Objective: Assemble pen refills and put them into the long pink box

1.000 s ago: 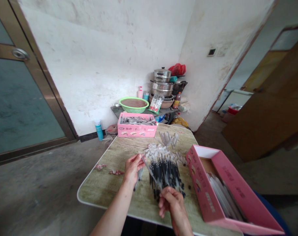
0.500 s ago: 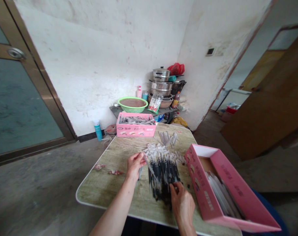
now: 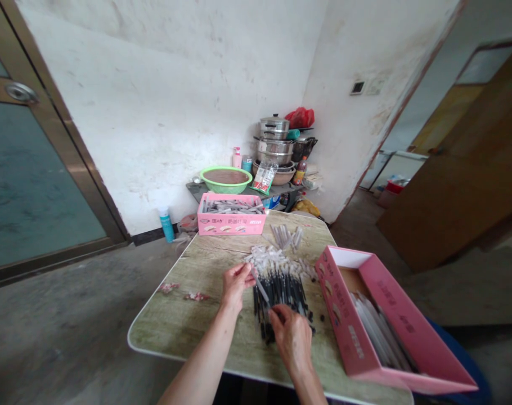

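Likely light and slick, the tube [image 3: 261,288] suits my left hand's [image 3: 236,283] far-end pinch; toward the table's [image 3: 167,332] near edge, my right hand's [image 3: 293,334] grip I can't read.

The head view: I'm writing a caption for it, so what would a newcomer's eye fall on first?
Probably the far pink box at the table's back edge and the near pink box along its right side, for their colour. The dark sticks come next, bunched mid-table with pale pieces just beyond them. At the sticks, the left hand pinches a slim translucent tube, its lower end by the right hand.
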`<state>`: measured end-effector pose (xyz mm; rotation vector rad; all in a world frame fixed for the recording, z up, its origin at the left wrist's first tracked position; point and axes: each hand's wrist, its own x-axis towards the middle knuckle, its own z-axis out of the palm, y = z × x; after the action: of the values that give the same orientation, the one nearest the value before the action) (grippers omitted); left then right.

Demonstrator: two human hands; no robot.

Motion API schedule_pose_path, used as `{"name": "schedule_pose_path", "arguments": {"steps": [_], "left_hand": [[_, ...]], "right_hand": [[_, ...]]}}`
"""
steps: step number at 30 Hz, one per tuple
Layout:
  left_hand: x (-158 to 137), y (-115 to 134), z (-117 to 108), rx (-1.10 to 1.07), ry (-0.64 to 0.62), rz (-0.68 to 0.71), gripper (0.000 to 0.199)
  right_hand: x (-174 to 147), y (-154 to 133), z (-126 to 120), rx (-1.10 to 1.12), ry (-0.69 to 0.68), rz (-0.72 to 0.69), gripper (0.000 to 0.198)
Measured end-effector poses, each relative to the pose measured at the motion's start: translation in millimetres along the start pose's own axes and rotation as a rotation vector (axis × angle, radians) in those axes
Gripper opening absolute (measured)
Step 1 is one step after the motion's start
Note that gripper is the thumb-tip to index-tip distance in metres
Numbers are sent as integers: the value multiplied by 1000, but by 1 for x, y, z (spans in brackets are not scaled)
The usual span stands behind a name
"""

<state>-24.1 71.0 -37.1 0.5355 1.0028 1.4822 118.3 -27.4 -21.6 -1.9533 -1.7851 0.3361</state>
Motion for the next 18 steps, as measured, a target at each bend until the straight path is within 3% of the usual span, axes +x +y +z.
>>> {"name": "schedule_pose_path", "arguments": {"steps": [3,8,10,13,18], "left_hand": [[8,7,-9,-21,73,49,43],[32,38,-41,-102,349,248,34],[35,49,-48,-120,404,293,33],[24,53,-45,-120,346,272,35],[-14,32,-14,-58,8,55,39]], "right_hand": [[-2,0,0,-62,-10,-12,20],[-5,10,-1,-127,-24,-9,25],[-4,12,0,-163,-16,21,25],[-1,10,2,-195,18,76,26],[2,-6,-4,37,92,17,41]]}}
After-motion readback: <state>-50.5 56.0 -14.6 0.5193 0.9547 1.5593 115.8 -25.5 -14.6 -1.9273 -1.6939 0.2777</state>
